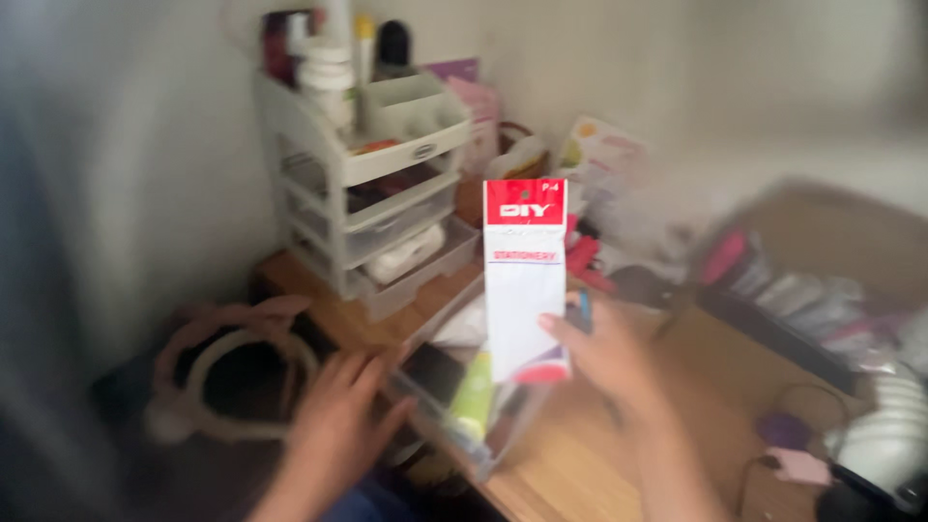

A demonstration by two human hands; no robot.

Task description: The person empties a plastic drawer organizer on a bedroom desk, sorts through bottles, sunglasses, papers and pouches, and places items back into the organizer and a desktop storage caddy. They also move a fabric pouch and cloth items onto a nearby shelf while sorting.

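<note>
Hands work over a cluttered wooden desk [580, 454] in a blurred view from above. The right hand [604, 353] grasps a tall, flat stationery packet [525, 280], white with a red header card, pinching its lower edge between thumb and fingers so the packet stands upright with its front facing the camera, as if held up to be looked at. The left hand [338, 416] lies flat with fingers spread and holds nothing; it rests against the near side of a clear plastic drawer tray [454, 416], apparently steadying it where it juts past the desk edge.

Inside the tray lie a green tube-like item [474, 391] and some darker items, too smeared by motion to identify. Behind the packet stands a white desktop organiser [362, 184] with stacked drawers, bottles and containers crowded on its top shelf, pushed back against the wall. To the left, below the desk edge, sits a pink-rimmed ring-shaped object [237, 372]. On the right, a dark rack of small packets [793, 290] leans at an angle, and a white rounded object [884, 435] sits near the corner with a cable trailing beside it.
</note>
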